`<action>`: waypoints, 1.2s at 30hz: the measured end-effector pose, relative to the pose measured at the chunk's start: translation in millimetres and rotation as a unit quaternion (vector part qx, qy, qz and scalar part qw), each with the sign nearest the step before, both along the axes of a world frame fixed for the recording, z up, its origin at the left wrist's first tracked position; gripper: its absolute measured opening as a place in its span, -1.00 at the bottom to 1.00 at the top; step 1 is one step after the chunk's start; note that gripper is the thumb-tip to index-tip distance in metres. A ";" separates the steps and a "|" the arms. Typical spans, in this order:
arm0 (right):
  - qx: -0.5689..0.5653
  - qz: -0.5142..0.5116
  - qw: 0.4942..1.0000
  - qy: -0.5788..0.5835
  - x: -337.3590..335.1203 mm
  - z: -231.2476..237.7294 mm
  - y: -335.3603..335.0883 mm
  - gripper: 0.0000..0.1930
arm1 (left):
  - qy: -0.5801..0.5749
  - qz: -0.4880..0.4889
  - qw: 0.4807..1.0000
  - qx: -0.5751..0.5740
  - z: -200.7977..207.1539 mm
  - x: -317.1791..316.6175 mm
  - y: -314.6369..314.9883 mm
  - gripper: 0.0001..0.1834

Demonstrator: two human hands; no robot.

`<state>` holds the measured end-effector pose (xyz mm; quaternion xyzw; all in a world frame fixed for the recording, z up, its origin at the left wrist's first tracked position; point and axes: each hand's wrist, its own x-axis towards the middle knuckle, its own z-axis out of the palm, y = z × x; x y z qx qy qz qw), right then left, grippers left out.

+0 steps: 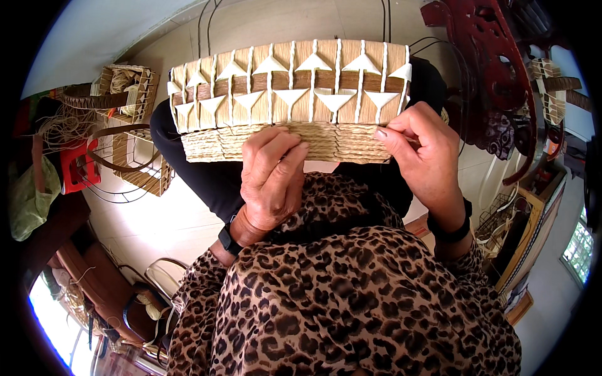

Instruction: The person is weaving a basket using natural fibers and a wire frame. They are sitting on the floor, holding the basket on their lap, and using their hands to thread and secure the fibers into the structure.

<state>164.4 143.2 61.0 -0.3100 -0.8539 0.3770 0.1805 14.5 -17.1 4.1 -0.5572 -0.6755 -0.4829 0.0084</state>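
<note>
Across my lap lies a woven basket [301, 81], its side faced with tan and brown strands, white twisted cords and white folded triangles. Along its near edge runs a band of braided straw rope [338, 141]. My left hand [273, 178] is closed on this band near its middle, fingers curled over it and the fingertips partly hidden. At the band's right end my right hand [426, 147] is pinched, thumb and forefinger together against the basket's corner. Anything thin between those fingertips is too small to make out.
On the left floor stand handled baskets [144, 172], another basket with coiled cord [128, 88] and a red plastic stool [78, 166]. A carved dark red wooden chair [495, 56] is at the upper right. A wood-framed shelf [527, 232] stands on the right.
</note>
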 end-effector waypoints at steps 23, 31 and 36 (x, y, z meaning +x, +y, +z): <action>-0.096 -0.089 0.988 0.082 -4.9 -19.2 -5.1 -0.86 | 0.044 -0.065 0.997 -0.026 27.6 9.9 55.3 -0.68; -0.111 -0.078 0.986 0.099 -1.7 -25.5 -4.5 -0.87 | -0.016 -0.088 0.994 -0.056 22.9 13.9 71.6 -0.80; -0.099 -0.064 0.985 0.128 -1.2 -27.6 -8.0 -0.88 | -0.146 -0.137 0.980 0.015 15.1 1.5 60.8 -0.87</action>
